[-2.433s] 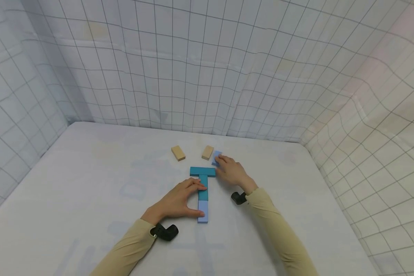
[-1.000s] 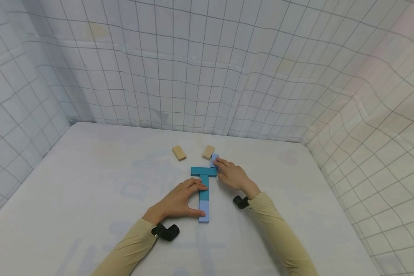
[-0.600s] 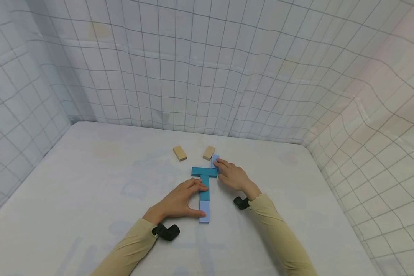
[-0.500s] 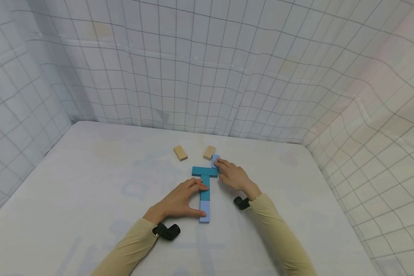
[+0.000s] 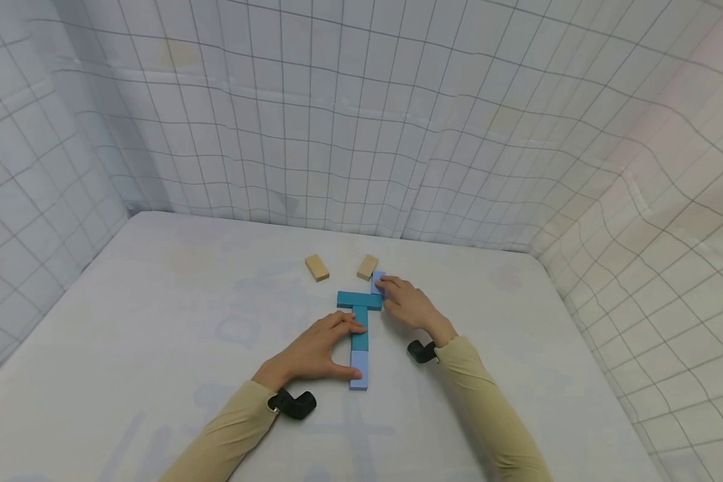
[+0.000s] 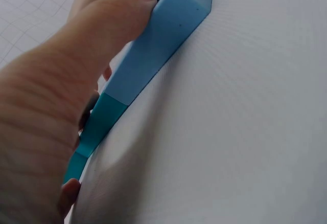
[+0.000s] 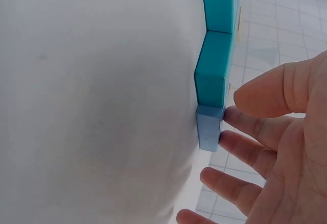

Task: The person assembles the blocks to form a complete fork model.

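Pale block (image 5: 378, 282), frame centre: small, rigid, likely light and slidable; right hand (image 5: 408, 305) fingertips press its side, best taken by opposite long edges; left hand (image 5: 315, 349) rests flat, fingers relaxed, against teal stem (image 5: 359, 328).

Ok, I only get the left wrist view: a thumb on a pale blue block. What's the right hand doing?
Observer: The right hand touches a small pale blue block against the teal crossbar at its far right end.
Operator: Any loose pieces?
Observer: A left wooden block and a right wooden block lie beyond the crossbar, no hand on them.
Operator: Overall shape?
Observer: A T: crossbar, teal stem, your near pale blue block ending it.
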### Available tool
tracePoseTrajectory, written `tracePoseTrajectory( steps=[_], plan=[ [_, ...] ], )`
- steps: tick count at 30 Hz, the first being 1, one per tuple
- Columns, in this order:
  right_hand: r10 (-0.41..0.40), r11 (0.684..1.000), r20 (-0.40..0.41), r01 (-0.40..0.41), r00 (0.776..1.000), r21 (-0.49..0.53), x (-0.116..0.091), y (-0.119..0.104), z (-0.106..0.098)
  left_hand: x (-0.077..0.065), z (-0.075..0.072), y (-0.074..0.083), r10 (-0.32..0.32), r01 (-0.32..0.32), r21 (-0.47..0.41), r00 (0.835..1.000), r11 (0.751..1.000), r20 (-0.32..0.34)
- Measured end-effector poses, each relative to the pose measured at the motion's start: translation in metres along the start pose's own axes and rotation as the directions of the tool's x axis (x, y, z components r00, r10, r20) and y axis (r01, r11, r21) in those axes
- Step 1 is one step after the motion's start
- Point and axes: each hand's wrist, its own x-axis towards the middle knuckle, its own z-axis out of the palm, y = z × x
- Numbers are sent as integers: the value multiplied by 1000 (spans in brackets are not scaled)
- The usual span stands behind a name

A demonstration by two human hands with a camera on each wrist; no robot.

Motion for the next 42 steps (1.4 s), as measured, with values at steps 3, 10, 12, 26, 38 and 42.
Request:
tracePoseTrajectory(
  steps=[3, 10, 12, 26, 38, 42],
  plan=[
    [-6, 1000, -14, 6, 1000, -6, 1, 1, 0, 0, 1, 0, 1, -1, -1, 1000, 1000, 0],
    [3, 1000, -49, -5, 999, -27, 8, 0, -1, 1, 1, 1, 3, -3, -6, 1000, 1000, -3],
    [5, 1000, -58, -7, 998, -31, 10, -1, -2, 1, 1, 1, 2, -2, -6, 1000, 1000, -2],
    [17, 1000, -121, -20, 992, -21, 24, -2, -2, 0, -1, 2, 3, -3, -10, 1000, 1000, -3],
    [84, 996, -76, -87, 994, -37, 38, -10, 1, 0, 0, 1, 1, -1, -25, 1000, 1000, -1],
    [114, 991, -48, -117, 992, -58, 40, -13, 2, 0, 0, 1, -4, 4, -20, 1000, 1000, 5]
  ],
)
